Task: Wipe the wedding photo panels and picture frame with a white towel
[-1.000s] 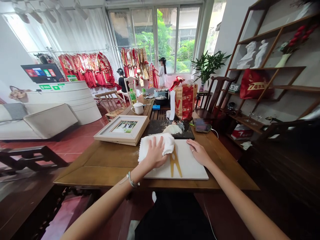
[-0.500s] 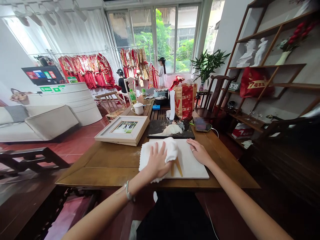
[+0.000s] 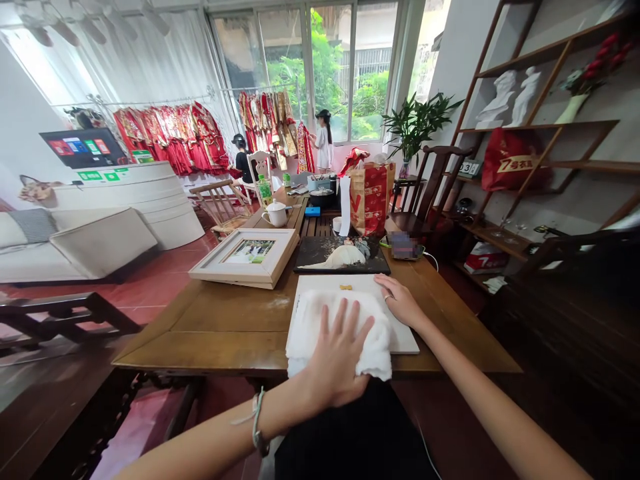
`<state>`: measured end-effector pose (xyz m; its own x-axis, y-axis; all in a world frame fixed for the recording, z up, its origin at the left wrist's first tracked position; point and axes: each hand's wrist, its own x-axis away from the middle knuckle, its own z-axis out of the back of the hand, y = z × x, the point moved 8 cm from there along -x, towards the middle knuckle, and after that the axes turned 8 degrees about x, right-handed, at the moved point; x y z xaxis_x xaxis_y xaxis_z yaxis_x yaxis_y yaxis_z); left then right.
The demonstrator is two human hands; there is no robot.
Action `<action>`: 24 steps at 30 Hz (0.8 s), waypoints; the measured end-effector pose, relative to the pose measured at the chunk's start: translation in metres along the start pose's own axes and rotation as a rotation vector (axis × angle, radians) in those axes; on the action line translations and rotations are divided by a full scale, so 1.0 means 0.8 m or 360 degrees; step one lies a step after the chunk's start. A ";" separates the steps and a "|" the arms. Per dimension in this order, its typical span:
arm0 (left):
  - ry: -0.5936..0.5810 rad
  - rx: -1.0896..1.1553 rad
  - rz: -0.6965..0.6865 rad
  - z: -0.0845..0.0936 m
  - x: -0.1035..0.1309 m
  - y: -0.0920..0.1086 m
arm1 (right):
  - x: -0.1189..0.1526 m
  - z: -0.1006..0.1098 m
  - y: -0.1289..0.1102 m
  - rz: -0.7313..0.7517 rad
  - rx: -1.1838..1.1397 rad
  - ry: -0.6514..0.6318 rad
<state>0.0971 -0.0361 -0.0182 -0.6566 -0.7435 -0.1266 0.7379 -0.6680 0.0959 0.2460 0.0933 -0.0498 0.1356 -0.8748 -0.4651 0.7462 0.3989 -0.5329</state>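
Pressing flat on a folded white cloth (image 3: 310, 315), the left hand (image 3: 336, 365) has its palm down and its fingers fanned wide, pointing toward the far side and a little to the right; nothing is pinched between them. The cloth lies on a white board (image 3: 320, 283) at the near edge of the wooden table (image 3: 215, 333), covering much of the board's near and middle part and hanging past its near edge. The cloth is somewhat wider from left to right than from near to far, and so is the board, whose long axis appears to run roughly parallel to the table's near edge.

The right hand (image 3: 401, 303) rests on the board's far right corner and right edge, fingers loosely straight, unclenched, and directed far and left. Just beyond the cloth's far edge, the end of a yellow piece (image 3: 345, 287) shows on the board; the rest is hidden, so its long axis cannot be told.

Just past the board is a dark panel (image 3: 360, 265), itself stretched left to right. To its left sits a framed picture (image 3: 280, 263), turned slightly askew; to its right, near the table's edge, lies a blurred device (image 3: 404, 247).
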 end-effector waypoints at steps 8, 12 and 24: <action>0.0003 -0.0060 0.0229 0.005 -0.081 -0.047 | -0.001 0.001 0.000 0.0032 -0.0016 0.0001; -0.0057 -0.0133 0.0072 0.004 -0.114 -0.049 | -0.001 0.000 0.002 0.0036 -0.0055 -0.0027; -0.0118 -0.0132 0.0171 -0.007 -0.031 0.090 | -0.004 0.001 0.012 0.0022 -0.0168 -0.0083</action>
<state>0.1675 -0.0660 -0.0135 -0.5806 -0.8128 -0.0467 0.8129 -0.5820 0.0230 0.2535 0.0997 -0.0528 0.1811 -0.8812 -0.4366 0.6718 0.4351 -0.5995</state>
